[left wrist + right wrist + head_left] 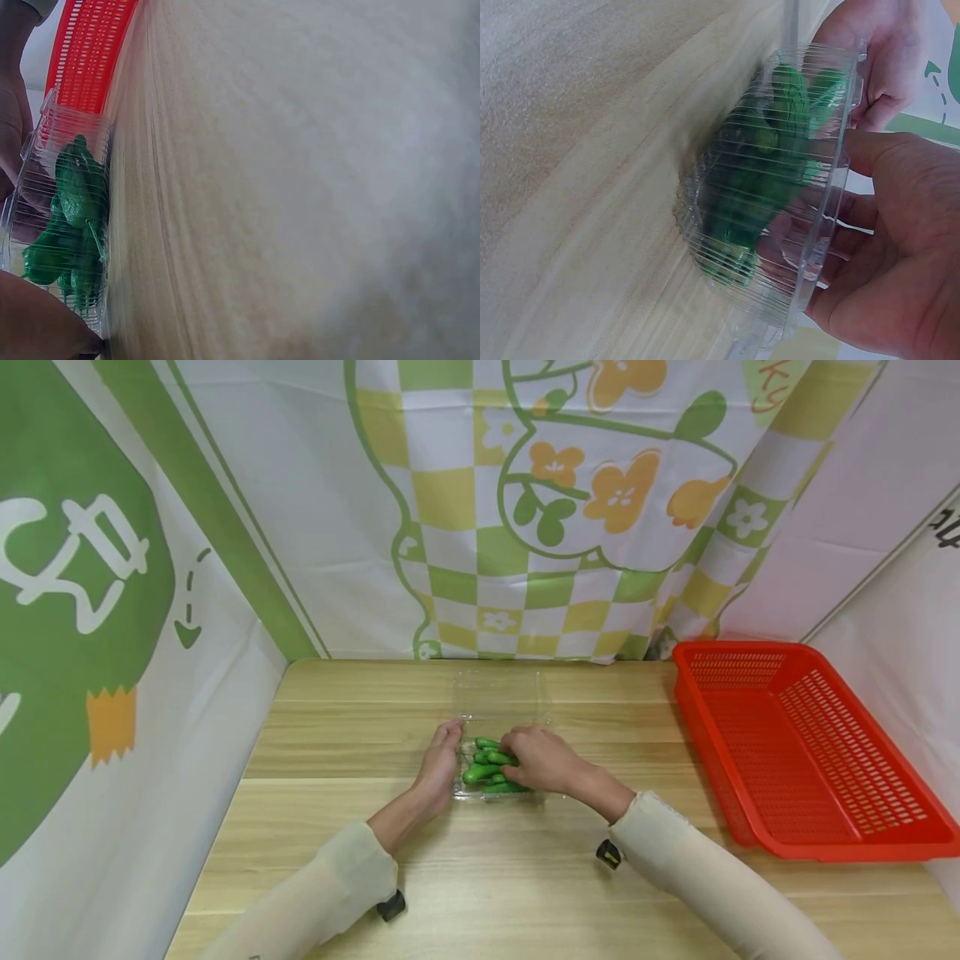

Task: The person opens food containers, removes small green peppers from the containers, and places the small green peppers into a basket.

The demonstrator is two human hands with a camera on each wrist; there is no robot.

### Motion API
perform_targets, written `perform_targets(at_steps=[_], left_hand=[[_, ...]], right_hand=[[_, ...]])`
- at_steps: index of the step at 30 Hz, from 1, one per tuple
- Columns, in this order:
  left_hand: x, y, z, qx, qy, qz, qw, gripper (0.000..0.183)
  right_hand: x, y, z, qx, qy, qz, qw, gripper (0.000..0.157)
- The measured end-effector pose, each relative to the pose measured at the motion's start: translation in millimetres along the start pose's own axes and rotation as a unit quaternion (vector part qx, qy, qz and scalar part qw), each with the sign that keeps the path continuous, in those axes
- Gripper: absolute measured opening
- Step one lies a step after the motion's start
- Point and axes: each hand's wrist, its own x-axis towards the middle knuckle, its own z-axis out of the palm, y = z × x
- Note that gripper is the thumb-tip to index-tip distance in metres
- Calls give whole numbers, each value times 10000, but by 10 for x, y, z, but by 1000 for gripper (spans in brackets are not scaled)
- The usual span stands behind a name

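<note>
A clear plastic box [459, 793] stands on the table, its lid [498, 693] folded back behind it. Several green peppers [480, 772] lie heaped inside; their stems show through the ribbed wall in the left wrist view. My left hand [438, 768] rests along the box's left side, fingers pointing away from me. From the right, my right hand [543, 760] reaches over the rim, covering the right ends of the peppers. Its fingers [780, 259] show through the clear wall, bent down among the peppers [754, 172]; I cannot tell whether they grip one.
A red perforated plastic basket [813, 835] stands at the right of the wooden table [337, 743]. A printed curtain [487, 552] hangs along the table's back edge, and white panels rise at both sides.
</note>
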Motion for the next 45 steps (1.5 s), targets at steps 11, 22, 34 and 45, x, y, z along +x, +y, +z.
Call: perform_targets(at_steps=[11,22,34,45], left_hand=[[2,-25,2,119,-51,59,9999,46],[0,-38,4,87,-134,196,9997,47],[6,-26,-2,29,-113,247,9996,46],[7,-23,1,59,-42,205,9998,46]], right_hand=[[9,46,65,-41,128,-331,9994,8],[16,40,44,397,97,-77,9991,12],[31,10,-75,579,277,82,9979,11],[-20,-61,-371,865,523,16,9949,21]])
